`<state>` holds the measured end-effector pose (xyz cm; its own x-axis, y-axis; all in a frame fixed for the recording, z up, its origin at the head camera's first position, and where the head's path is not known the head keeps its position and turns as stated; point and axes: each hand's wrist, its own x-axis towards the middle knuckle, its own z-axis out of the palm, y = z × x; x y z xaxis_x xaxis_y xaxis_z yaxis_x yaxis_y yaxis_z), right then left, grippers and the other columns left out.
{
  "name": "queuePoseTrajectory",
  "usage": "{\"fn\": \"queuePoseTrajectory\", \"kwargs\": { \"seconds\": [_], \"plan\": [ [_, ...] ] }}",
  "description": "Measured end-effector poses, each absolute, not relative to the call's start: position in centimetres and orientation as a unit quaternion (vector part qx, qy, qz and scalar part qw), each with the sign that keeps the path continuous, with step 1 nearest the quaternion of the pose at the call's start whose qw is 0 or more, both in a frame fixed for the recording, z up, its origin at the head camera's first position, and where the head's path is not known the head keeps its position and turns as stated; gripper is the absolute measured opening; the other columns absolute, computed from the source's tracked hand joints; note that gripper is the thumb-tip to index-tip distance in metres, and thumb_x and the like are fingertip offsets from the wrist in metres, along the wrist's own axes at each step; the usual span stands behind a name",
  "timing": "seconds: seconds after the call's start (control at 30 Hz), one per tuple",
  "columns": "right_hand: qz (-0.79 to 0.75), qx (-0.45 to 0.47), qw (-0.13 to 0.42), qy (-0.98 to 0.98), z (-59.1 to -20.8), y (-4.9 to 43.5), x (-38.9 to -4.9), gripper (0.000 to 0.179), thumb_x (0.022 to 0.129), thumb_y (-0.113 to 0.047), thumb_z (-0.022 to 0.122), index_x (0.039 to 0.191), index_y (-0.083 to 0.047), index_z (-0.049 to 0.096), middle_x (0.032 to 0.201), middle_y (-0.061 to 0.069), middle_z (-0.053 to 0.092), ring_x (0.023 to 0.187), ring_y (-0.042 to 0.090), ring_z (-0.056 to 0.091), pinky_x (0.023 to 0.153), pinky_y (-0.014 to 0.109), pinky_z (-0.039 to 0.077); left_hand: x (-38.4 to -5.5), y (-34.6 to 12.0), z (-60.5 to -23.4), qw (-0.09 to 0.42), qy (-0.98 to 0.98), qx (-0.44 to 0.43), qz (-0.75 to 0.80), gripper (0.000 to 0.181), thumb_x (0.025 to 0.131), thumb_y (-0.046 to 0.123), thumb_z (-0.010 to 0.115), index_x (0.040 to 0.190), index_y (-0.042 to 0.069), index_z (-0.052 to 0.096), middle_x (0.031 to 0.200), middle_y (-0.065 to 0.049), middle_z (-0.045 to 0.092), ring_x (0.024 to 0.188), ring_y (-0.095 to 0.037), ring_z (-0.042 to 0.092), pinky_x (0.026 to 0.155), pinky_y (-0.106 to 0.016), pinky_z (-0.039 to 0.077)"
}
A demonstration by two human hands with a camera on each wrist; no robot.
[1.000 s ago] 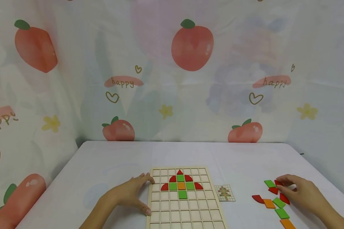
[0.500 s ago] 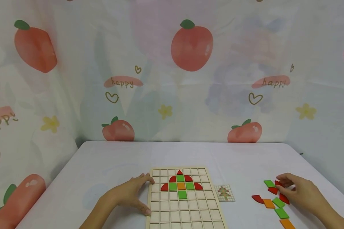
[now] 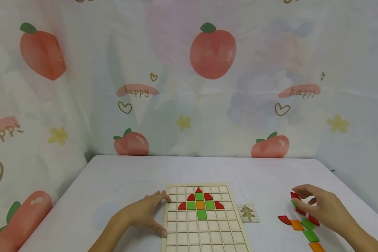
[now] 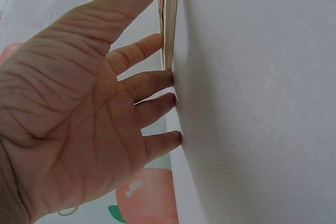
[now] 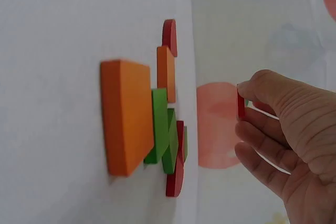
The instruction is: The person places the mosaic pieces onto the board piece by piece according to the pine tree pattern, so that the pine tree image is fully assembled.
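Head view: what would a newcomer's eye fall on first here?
Probably the large red fruit print on the wall cloth, upper middle. Next, coloured tiles forming a tree-like shape on the gridded board, lower middle. Then, at lower right, the right hand pinching a red piece near loose tiles.

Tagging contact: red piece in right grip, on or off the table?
Off: right wrist view shows backdrop between the red piece and the table.

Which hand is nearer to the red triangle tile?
Left. The left hand touches the wooden grid board, left of the red triangle tile; the right hand is farther away, right of the tree pattern card.
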<state>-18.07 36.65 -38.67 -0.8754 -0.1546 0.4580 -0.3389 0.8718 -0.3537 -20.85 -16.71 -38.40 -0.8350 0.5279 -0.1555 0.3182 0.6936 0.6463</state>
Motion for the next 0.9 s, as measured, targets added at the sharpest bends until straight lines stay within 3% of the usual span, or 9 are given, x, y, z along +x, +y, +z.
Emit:
{"fn": "queuePoseTrajectory", "kwargs": {
  "seconds": [0.23,0.63,0.9],
  "plan": [
    [0.226,0.188,0.235,-0.926,-38.0,33.8,-18.0,0.036,0.075,-0.002,0.088,0.105,-0.014,0.072,0.09,-0.017,0.071,0.082,-0.004,0.061,0.065,0.012,0.05,-20.8,-16.6,-38.4,0.17,0.907,0.23,0.308,0.083,0.064,0.038,0.098,0.131,0.024,0.051,0.164,-0.023,0.03,0.153,-0.047,0.02,0.119,-0.07,0.019],
    [0.232,0.263,0.234,-0.907,-37.9,29.5,-18.7,0.038,0.074,-0.001,0.089,0.103,-0.017,0.072,0.093,-0.015,0.07,0.081,0.002,0.061,0.063,0.02,0.054,-21.0,-16.7,-38.6,0.168,0.902,0.24,0.318,0.083,0.065,0.037,0.098,0.131,0.023,0.05,0.164,-0.024,0.029,0.154,-0.045,0.019,0.12,-0.069,0.017],
    [0.231,0.313,0.236,-0.891,-38.1,27.2,-18.7,0.039,0.073,0.0,0.088,0.104,-0.017,0.071,0.095,-0.015,0.07,0.082,0.003,0.061,0.065,0.018,0.052,-21.0,-16.7,-38.6,0.168,0.904,0.235,0.315,0.083,0.064,0.037,0.098,0.131,0.023,0.051,0.164,-0.024,0.03,0.154,-0.044,0.019,0.12,-0.069,0.018]
  ]
}}
